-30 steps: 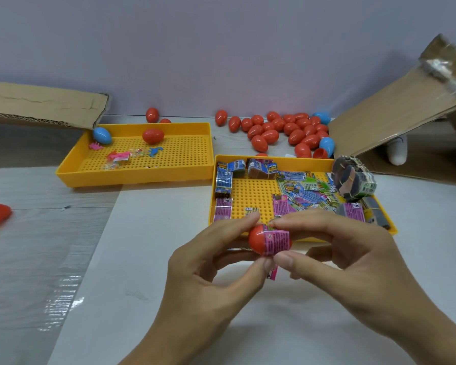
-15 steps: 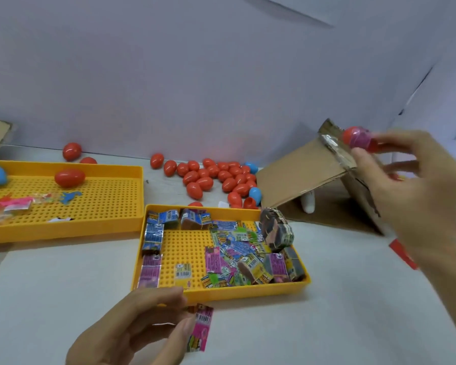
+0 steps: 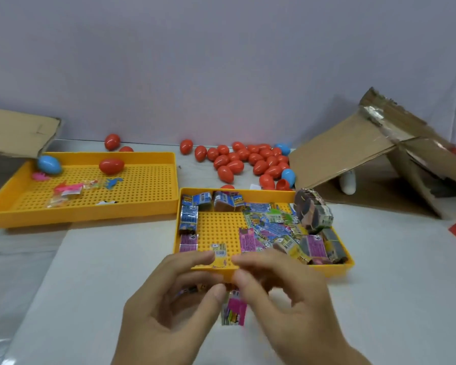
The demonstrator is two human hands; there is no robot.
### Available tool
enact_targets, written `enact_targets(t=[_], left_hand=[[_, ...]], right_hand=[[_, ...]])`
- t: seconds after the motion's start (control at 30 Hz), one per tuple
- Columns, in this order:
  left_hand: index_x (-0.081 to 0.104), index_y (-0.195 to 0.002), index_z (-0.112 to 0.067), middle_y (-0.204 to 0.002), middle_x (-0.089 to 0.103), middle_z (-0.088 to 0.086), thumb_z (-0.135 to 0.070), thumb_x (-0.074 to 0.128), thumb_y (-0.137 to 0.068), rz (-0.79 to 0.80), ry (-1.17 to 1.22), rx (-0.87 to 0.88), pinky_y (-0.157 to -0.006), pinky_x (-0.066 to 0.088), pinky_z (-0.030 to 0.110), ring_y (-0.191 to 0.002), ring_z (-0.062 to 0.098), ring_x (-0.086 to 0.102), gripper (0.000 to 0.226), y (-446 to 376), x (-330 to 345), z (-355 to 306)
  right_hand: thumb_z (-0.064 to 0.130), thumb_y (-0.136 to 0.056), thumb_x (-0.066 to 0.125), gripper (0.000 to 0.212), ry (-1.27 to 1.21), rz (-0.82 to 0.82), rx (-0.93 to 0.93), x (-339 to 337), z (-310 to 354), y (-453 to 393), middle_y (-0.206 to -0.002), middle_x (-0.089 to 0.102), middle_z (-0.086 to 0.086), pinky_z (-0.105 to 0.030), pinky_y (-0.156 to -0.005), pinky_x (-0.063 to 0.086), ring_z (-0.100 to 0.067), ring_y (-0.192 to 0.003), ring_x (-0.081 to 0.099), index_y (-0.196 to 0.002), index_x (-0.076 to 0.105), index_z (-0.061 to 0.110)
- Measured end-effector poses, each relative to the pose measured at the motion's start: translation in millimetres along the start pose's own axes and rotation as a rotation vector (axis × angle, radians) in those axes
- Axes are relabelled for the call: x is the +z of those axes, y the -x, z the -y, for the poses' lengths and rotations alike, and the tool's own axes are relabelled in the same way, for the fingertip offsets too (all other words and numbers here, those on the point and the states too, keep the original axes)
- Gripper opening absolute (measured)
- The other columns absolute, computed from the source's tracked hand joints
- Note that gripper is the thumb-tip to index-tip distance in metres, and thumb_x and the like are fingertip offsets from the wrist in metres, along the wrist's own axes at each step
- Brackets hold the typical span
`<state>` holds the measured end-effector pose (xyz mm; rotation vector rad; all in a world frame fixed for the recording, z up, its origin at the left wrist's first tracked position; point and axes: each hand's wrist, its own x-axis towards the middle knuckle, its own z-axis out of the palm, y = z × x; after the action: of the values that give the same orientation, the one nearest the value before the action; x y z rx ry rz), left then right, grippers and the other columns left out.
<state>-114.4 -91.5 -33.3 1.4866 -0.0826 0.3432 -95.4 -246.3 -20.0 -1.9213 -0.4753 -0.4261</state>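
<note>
My left hand (image 3: 166, 309) and my right hand (image 3: 282, 304) meet low in the middle, in front of the near yellow tray (image 3: 334, 270). Between their fingertips hangs a strip of pink printed labels (image 3: 234, 312), pinched at its top by both hands. The tray holds several printed label strips (image 3: 269, 227) and a thick roll of labels (image 3: 313, 214) leaning on its right rim. Both hands are blurred.
A second yellow tray (image 3: 90, 217) at the left holds a blue egg (image 3: 49, 164), a red egg (image 3: 111, 165) and small toy packets (image 3: 69, 191). Several red and blue plastic eggs (image 3: 248, 162) lie by the wall. A cardboard box (image 3: 379, 154) with open flaps sits at the right, another cardboard flap (image 3: 19, 133) at the far left.
My right hand carried the labelled red egg off to the cardboard box at the right and has come back without it. Both hands now pinch the pink label strip.
</note>
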Motion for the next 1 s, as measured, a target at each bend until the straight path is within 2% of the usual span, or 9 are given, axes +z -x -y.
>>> enact_targets(t=[0.13, 0.23, 0.3, 0.47, 0.6, 0.73, 0.83, 0.9, 1.0], left_hand=[[0.077, -0.088, -0.031, -0.097, 0.072, -0.002, -0.033, 0.069, -0.075, 0.051, -0.086, 0.107, -0.07, 0.059, 0.023, -0.089, 0.016, 0.072, 0.015, -5.1, -11.1, 5.7], [0.076, -0.086, -0.027, -0.094, 0.07, -0.003, -0.028, 0.065, -0.081, 0.032, -0.154, 0.175, -0.066, 0.061, 0.032, -0.088, 0.019, 0.07, 0.011, -1.9, -10.1, 2.7], [0.075, -0.087, -0.026, -0.093, 0.069, -0.003, -0.026, 0.065, -0.083, 0.009, -0.183, 0.207, -0.063, 0.06, 0.034, -0.086, 0.022, 0.07, 0.011, -3.0, -11.2, -1.6], [0.073, -0.087, -0.025, -0.09, 0.07, -0.006, -0.024, 0.069, -0.087, 0.027, -0.302, 0.205, -0.066, 0.059, 0.025, -0.087, 0.016, 0.069, 0.005, -43.7, -8.2, -26.3], [0.072, -0.086, -0.018, -0.082, 0.07, -0.01, -0.011, 0.069, -0.09, 0.103, -0.679, 0.201, -0.07, 0.05, 0.011, -0.079, 0.003, 0.065, 0.009, -123.9, 18.1, -30.0], [0.071, -0.113, -0.011, -0.105, 0.07, 0.004, -0.007, 0.063, -0.088, 0.294, -0.988, 0.107, -0.08, 0.047, 0.023, -0.097, 0.017, 0.063, 0.027, -204.3, 57.3, -4.6], [0.071, -0.105, -0.009, -0.096, 0.065, 0.008, -0.008, 0.065, -0.083, 0.459, -1.217, 0.025, -0.069, 0.044, 0.028, -0.092, 0.024, 0.06, 0.023, -231.9, 76.2, 20.8], [0.07, -0.109, -0.01, -0.105, 0.065, 0.01, -0.008, 0.067, -0.082, 0.428, -1.282, 0.051, -0.073, 0.046, 0.03, -0.099, 0.027, 0.061, 0.027, -236.5, 80.3, 31.4], [0.071, -0.113, -0.012, -0.109, 0.068, 0.011, -0.017, 0.072, -0.085, 0.268, -1.196, 0.134, -0.076, 0.048, 0.031, -0.096, 0.025, 0.062, 0.028, -232.7, 79.5, 32.1]], right_hand=[[0.015, -0.086, 0.072, 0.018, -0.066, 0.138, 0.036, 14.5, -5.4, 10.0, -0.087, 0.071, 0.013, -0.018, -0.06, 0.051, -0.008, -0.072, 0.067, -0.101, 0.076, 0.023], [0.023, -0.087, 0.069, 0.009, -0.263, 0.107, 0.205, 11.1, -10.0, 5.6, -0.075, 0.072, 0.001, -0.02, -0.056, 0.051, -0.016, -0.064, 0.069, -0.092, 0.076, 0.026], [0.024, -0.081, 0.067, 0.012, -0.275, 0.11, 0.222, 12.3, -10.5, 5.3, -0.071, 0.071, -0.002, -0.022, -0.054, 0.052, -0.019, -0.061, 0.069, -0.088, 0.077, 0.023], [0.016, -0.083, 0.071, 0.012, -0.254, 0.126, 0.221, 15.1, -12.8, 4.4, -0.068, 0.069, 0.004, -0.026, -0.053, 0.052, -0.019, -0.061, 0.067, -0.087, 0.076, 0.026], [0.021, -0.081, 0.067, 0.014, -0.241, 0.122, 0.209, 14.6, -11.2, 4.3, -0.07, 0.069, 0.009, -0.039, -0.056, 0.055, -0.019, -0.064, 0.067, -0.09, 0.073, 0.03], [0.019, -0.084, 0.066, 0.012, -0.24, 0.131, 0.181, 13.8, -13.1, 5.1, -0.071, 0.067, 0.016, -0.037, -0.056, 0.055, -0.014, -0.063, 0.066, -0.088, 0.072, 0.029], [0.019, -0.085, 0.066, 0.012, -0.241, 0.147, 0.174, 12.3, -15.4, 5.4, -0.07, 0.067, 0.016, -0.036, -0.055, 0.055, -0.013, -0.061, 0.066, -0.088, 0.071, 0.03], [0.019, -0.086, 0.065, 0.012, -0.25, 0.151, 0.171, 11.4, -15.9, 4.6, -0.069, 0.066, 0.016, -0.037, -0.054, 0.054, -0.014, -0.059, 0.065, -0.089, 0.071, 0.029], [0.021, -0.087, 0.064, 0.01, -0.271, 0.156, 0.17, 11.0, -18.1, 4.2, -0.066, 0.064, 0.016, -0.039, -0.054, 0.054, -0.014, -0.057, 0.063, -0.089, 0.07, 0.027]])
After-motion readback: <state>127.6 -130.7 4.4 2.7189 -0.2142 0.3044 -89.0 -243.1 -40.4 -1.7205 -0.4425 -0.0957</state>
